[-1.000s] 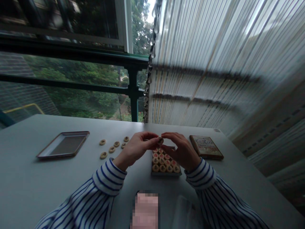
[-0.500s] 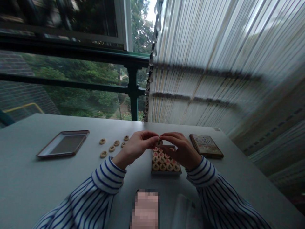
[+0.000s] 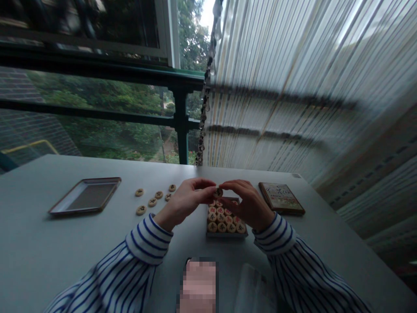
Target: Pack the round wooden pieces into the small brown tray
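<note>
A round wooden Chinese chess piece (image 3: 218, 191) with a dark character is held up above the far edge of the open box (image 3: 227, 235). My left hand (image 3: 190, 198) pinches its left side between thumb and fingers. From the right, my right hand (image 3: 248, 203) curls round the same piece, fingertips at its upper edge and thumb lower down. Rows of red and black Chinese chess pieces (image 3: 222, 227) fill the part of the box that shows; my right hand covers some of them. Left of my left hand, several loose pieces (image 3: 152, 201) lie on the white table (image 3: 107, 248).
A shallow tray-like lid (image 3: 86, 196) lies at the left. A small box or booklet with a printed cover (image 3: 282, 198) is at the right. Near the front edge are a pixelated phone-like object (image 3: 198, 287) and clear plastic (image 3: 250, 289). Behind the table are railings and a string curtain (image 3: 260, 87).
Both hands stay at the same spot over the box. The held piece has turned slightly between the fingers, and the view has shifted a little.
</note>
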Tool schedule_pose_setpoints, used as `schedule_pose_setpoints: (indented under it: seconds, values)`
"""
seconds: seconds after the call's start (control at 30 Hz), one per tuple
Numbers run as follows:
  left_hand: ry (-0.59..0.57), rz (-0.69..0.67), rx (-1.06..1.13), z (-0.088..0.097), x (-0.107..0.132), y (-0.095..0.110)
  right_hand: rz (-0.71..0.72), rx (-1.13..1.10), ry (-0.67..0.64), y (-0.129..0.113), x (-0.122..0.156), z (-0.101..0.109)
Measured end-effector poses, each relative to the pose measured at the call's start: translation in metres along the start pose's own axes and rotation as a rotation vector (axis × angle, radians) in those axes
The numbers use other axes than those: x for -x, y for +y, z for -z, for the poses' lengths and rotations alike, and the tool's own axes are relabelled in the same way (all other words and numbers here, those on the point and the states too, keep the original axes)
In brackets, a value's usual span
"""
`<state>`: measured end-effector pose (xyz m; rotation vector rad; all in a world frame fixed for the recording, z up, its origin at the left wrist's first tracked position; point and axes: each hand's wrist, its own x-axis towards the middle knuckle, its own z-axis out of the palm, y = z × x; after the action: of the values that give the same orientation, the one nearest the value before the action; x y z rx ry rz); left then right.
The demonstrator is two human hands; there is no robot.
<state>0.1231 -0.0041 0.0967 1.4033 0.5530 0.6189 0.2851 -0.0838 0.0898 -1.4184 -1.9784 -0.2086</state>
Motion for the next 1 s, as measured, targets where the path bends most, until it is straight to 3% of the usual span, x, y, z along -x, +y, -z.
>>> schedule_pose_setpoints:
  seconds: [0.6,1.0]
  values:
    - [0.007,-0.016,-0.102,0.0008,-0.0003,-0.0015,0.015,-0.017,-0.045,-0.0004,-0.0001,0.0024]
    - [-0.008,0.013,-0.209,0.0004,-0.0012,-0.0050,0.018,0.023,-0.177,-0.0020,-0.0013,0.0082]
